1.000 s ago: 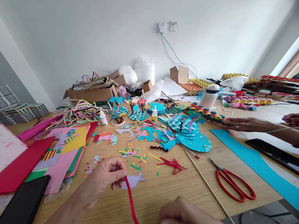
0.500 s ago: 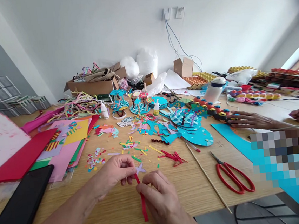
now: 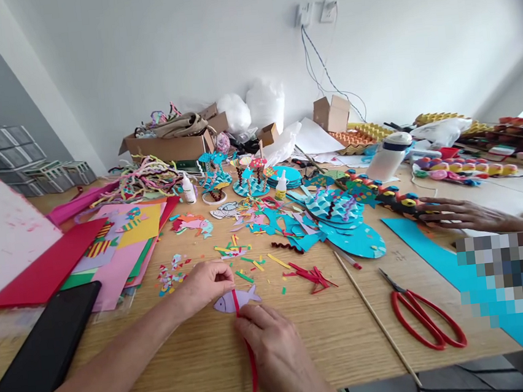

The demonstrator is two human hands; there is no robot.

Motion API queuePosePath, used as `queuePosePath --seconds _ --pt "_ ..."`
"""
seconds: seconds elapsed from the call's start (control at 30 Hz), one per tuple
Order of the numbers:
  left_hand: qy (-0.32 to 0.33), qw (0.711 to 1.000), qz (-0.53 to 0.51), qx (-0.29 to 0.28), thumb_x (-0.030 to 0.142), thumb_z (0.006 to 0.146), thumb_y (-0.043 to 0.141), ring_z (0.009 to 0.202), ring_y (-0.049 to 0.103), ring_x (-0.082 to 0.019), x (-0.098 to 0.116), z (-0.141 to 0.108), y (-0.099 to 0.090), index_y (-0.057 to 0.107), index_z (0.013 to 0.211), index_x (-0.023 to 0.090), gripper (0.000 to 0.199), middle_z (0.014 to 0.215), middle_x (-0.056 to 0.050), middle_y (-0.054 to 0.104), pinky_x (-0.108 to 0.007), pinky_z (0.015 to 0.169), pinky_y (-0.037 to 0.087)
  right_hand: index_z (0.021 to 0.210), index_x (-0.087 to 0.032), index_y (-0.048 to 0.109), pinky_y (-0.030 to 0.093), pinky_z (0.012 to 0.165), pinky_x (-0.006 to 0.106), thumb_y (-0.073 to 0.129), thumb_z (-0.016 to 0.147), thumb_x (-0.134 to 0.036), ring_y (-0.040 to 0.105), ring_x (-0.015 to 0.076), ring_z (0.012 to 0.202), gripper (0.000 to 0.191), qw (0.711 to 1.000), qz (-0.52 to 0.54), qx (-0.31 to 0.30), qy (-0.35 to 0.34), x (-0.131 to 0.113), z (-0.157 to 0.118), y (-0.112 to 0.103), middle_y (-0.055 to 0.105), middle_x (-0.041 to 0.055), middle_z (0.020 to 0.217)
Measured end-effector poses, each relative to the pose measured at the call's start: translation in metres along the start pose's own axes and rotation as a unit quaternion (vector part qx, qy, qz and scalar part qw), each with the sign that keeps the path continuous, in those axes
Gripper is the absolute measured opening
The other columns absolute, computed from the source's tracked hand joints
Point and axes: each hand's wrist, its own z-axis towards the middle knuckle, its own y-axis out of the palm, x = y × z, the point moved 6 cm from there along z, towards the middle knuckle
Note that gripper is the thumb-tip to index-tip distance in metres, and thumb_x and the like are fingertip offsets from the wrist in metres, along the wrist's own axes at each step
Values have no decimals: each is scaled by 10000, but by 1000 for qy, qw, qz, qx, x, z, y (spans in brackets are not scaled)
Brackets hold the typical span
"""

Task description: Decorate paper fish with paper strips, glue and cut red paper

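Observation:
A purple paper fish (image 3: 225, 303) lies on the wooden table, its head to the left and its tail to the right. Across its body runs a narrow red paper strip (image 3: 252, 369), whose lower end hangs toward the table's front edge. My left hand (image 3: 208, 284) pinches the strip's upper end just above the fish. Lower down, my right hand (image 3: 272, 336) is closed on the same strip near the fish's lower edge. Small paper snippets (image 3: 170, 275) and cut red strips (image 3: 313, 276) lie beyond my hands.
Red-handled scissors (image 3: 424, 319) and a thin wooden stick (image 3: 375, 314) lie at the right. A black phone (image 3: 40, 353) and coloured paper sheets (image 3: 46, 266) are at the left. Another person's hand (image 3: 462, 213) rests by egg-carton crafts. Glue bottles (image 3: 189, 189) stand farther back.
My left hand has moved up and slightly left, and the strip is now drawn over the fish. More of the fish shows. The whole view has shifted a little.

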Motion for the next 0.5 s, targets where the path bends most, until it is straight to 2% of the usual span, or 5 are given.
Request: queuePosePath --seconds 0.23,0.5 --pt "35 998 59 -5 162 675 510 626 481 -137 -2 -2 3 559 571 186 117 642 27 521 -234 571 322 829 -179 616 498 685 267 462 904 -192 563 162 757 171 999 11 12 -28 -2 -2 5 655 23 815" --pt "45 995 93 -15 164 705 504 672 514 -151 -4 0 7 567 604 184 120 678 13 559 -240 606 337 828 -175 613 488 687 264 453 909 -186 564 166 772 180 999 9 11 -35 -4 -2 7 661 32 832"
